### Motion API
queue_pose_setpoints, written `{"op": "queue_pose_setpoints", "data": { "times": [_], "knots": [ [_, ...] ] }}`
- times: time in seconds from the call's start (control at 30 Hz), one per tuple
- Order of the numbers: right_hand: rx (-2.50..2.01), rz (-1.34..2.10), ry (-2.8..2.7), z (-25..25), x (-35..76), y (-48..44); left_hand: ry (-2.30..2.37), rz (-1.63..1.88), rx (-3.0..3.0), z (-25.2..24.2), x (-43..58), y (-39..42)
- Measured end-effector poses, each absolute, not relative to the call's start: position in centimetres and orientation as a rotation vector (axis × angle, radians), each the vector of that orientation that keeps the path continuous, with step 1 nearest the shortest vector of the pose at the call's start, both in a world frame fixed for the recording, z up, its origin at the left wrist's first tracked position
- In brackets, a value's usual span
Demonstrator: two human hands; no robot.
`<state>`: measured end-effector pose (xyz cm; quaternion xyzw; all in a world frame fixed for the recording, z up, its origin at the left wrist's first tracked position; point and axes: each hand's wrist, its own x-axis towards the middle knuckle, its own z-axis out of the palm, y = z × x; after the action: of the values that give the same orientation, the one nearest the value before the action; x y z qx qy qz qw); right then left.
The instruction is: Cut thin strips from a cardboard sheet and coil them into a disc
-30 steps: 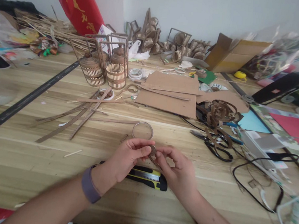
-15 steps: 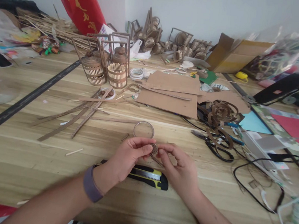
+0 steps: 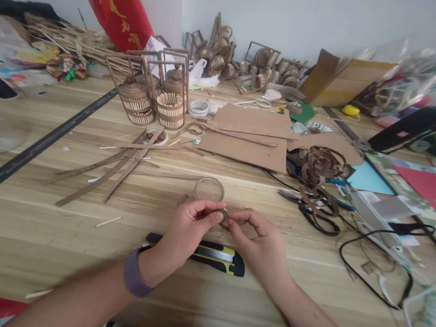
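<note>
Less of the brown strip [image 3: 224, 227] shows under the small coil [image 3: 223, 214] than half a second ago — its tail has drawn up close to my fingertips. My left hand [image 3: 184, 227] pinches the coil between thumb and forefinger, above the tabletop; my right hand [image 3: 264, 245] meets its right edge, thumb and forefinger nearly together — whether they grip the strip, I cannot tell. Below lies the yellow-and-black cutter [image 3: 219, 256], partly behind my left hand; just beyond my fingers, a thin ring [image 3: 210, 178].
</note>
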<state>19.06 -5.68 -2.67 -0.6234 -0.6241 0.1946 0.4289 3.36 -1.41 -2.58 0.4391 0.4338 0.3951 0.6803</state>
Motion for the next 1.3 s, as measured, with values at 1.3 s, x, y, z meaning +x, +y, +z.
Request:
{"op": "queue_pose_setpoints", "data": {
  "times": [1.3],
  "knots": [
    [-1.542, 0.388, -1.772, -1.8, 22.9, -4.2, 0.696, 0.675, 0.683, -2.5, 3.1, -1.3]
  ]
}}
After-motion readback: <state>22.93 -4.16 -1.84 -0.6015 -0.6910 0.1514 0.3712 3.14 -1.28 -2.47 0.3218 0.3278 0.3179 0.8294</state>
